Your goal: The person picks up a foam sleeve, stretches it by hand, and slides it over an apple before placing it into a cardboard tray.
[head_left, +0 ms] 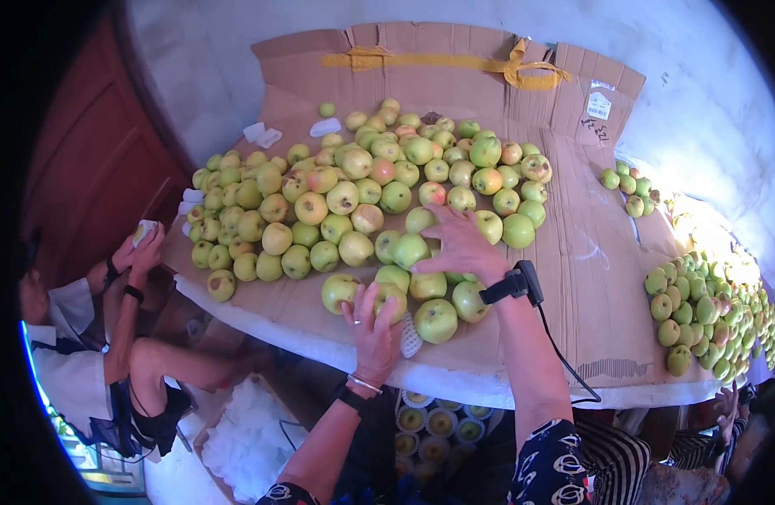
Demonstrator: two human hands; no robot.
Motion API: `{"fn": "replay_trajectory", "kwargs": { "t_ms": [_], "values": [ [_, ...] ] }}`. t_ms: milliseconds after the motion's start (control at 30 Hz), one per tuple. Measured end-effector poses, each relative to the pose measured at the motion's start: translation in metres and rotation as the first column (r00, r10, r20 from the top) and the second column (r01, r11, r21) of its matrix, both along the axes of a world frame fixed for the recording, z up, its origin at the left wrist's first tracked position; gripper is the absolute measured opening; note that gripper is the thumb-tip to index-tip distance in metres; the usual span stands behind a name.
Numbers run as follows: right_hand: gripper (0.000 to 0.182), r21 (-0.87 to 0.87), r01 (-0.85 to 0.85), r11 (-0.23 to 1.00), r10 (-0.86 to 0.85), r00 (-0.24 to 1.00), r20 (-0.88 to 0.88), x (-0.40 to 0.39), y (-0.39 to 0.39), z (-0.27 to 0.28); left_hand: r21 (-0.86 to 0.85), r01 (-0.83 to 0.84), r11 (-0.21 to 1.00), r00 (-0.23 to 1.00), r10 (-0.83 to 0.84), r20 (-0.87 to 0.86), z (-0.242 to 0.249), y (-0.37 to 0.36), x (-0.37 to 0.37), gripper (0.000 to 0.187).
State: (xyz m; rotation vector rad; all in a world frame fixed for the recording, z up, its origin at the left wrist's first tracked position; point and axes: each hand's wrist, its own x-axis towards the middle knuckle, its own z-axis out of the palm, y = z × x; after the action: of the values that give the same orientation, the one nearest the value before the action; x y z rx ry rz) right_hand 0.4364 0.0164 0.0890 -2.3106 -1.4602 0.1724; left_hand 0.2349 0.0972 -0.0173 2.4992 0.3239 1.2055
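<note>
A large heap of green apples (343, 198), some with red blush or brown marks, lies in front of me. My left hand (375, 337) is at the near edge, its fingers curled against a green apple (391, 305). Another apple (340, 293) touches that hand on its left. Farther in, my right hand (461, 244) reaches over the heap with thumb and fingers spread beside a green apple (410, 250). Its palm hides some fruit. A white foam net (412, 338) lies between my hands, next to a big apple (436, 321).
Cardboard (589, 303) covers the table and rises at the back wall. More apples (707, 311) are heaped at the right. Below the edge, a box holds netted apples (438, 422). At left, a seated person (76, 337) holds something pale; another person's hand (727, 408) shows at lower right.
</note>
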Motion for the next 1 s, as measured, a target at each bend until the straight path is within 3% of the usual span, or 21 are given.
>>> {"fn": "replay_trajectory", "kwargs": {
  "t_ms": [33, 100, 133, 200, 300, 333, 400, 433, 533, 600, 733, 867, 1000],
  "values": [
    [0.075, 0.002, -0.002, 1.0, 0.002, 1.0, 0.0, 0.004, 0.0, -0.003, 0.002, -0.002, 1.0, 1.0, 0.002, 0.0, 0.0, 0.001, 0.0, 0.053],
    [0.07, 0.176, 0.028, 0.984, 0.01, 0.977, -0.213, 0.015, 0.001, -0.012, -0.001, 0.018, 1.0, 1.0, -0.018, -0.023, 0.0, 0.001, 0.001, 0.057],
    [0.07, 0.177, 0.028, 0.984, 0.01, 0.977, -0.211, 0.016, -0.002, -0.013, -0.001, 0.018, 1.0, 1.0, -0.018, -0.022, -0.001, 0.001, 0.001, 0.057],
    [0.094, 0.364, 0.175, 0.915, 0.047, 0.848, -0.528, 0.019, -0.01, -0.012, 0.003, 0.06, 0.998, 0.998, -0.06, -0.029, -0.002, 0.002, 0.001, 0.058],
    [0.08, 0.361, 0.283, 0.889, -0.026, 0.817, -0.577, 0.021, -0.036, -0.019, 0.097, 0.083, 0.992, 0.995, -0.077, -0.066, 0.0, 0.002, 0.001, 0.06],
    [0.08, 0.361, 0.283, 0.888, -0.029, 0.82, -0.572, 0.019, -0.041, -0.021, 0.096, 0.085, 0.992, 0.995, -0.08, -0.06, 0.001, 0.002, 0.001, 0.06],
    [0.072, 0.427, 0.136, 0.894, -0.011, 0.959, -0.282, 0.014, -0.051, -0.029, 0.099, 0.116, 0.988, 0.989, -0.105, -0.108, 0.003, 0.002, 0.0, 0.058],
    [0.062, 0.515, 0.152, 0.843, -0.029, 0.971, -0.239, 0.011, -0.052, -0.04, 0.098, 0.124, 0.987, 0.988, -0.113, -0.107, 0.004, 0.001, -0.002, 0.058],
    [0.059, 0.535, 0.232, 0.812, -0.145, 0.969, -0.2, 0.004, -0.065, -0.048, 0.116, 0.151, 0.982, 0.968, -0.123, -0.218, 0.017, -0.003, -0.004, 0.055],
    [0.057, 0.548, 0.242, 0.8, -0.158, 0.968, -0.196, -0.002, -0.078, -0.05, 0.077, 0.254, 0.964, 0.941, -0.228, -0.25, 0.029, -0.003, -0.007, 0.058],
    [0.054, 0.512, 0.254, 0.82, -0.181, 0.965, -0.189, -0.001, -0.104, -0.049, 0.088, 0.304, 0.949, 0.939, -0.283, -0.198, 0.025, -0.005, -0.004, 0.062],
    [0.053, 0.455, 0.205, 0.867, -0.181, 0.979, -0.096, -0.007, -0.126, -0.041, 0.138, 0.262, 0.955, 0.95, -0.23, -0.21, 0.026, -0.003, -0.002, 0.063],
    [0.058, 0.49, 0.288, 0.823, -0.188, 0.951, -0.244, -0.007, -0.159, -0.052, 0.123, 0.265, 0.956, 0.952, -0.24, -0.189, 0.025, -0.005, -0.003, 0.062]
  ]
}}
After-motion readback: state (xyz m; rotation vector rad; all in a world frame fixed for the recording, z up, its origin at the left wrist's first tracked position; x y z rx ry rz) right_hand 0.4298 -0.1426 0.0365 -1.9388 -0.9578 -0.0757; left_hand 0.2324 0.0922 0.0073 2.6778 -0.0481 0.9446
